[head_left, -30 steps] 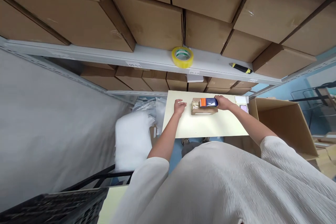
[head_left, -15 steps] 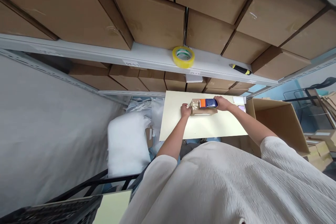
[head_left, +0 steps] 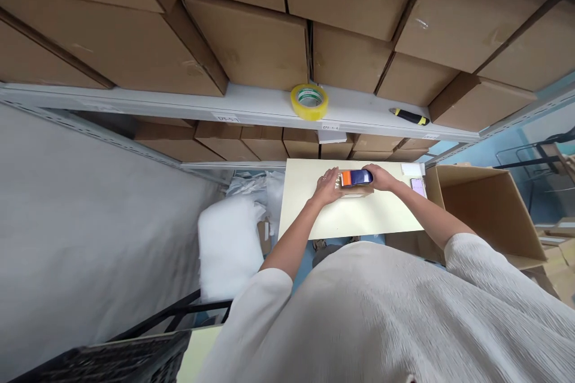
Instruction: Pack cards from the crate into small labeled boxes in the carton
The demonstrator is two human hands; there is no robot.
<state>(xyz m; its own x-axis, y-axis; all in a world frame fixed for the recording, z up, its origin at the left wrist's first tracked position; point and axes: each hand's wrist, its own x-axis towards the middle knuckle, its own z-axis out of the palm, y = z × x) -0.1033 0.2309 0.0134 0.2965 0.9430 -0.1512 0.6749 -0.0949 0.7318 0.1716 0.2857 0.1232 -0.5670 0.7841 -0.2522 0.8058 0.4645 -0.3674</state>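
A small brown cardboard box (head_left: 357, 191) lies on the pale table board (head_left: 323, 215), with clear tape shining at its left end. My right hand (head_left: 380, 178) is closed round a blue and orange tape dispenser (head_left: 358, 177), which rests over the top of the box. At the box's left end, my left hand (head_left: 327, 187) lies with its fingers stretched out against the cardboard. Part of the box is hidden under the dispenser and behind the left hand.
Above the table, a shelf holds large cartons (head_left: 251, 42), a yellow tape roll (head_left: 309, 102) and a utility knife (head_left: 409, 116). A phone (head_left: 418, 186) lies at the table's right. An open carton (head_left: 489, 209) stands beyond it. White wrapping material (head_left: 230, 245) is at the left.
My left hand has gone from a closed grip beside the box to stretched fingers over its left end. The dispenser stays on top in my right hand. The view has shifted slightly.
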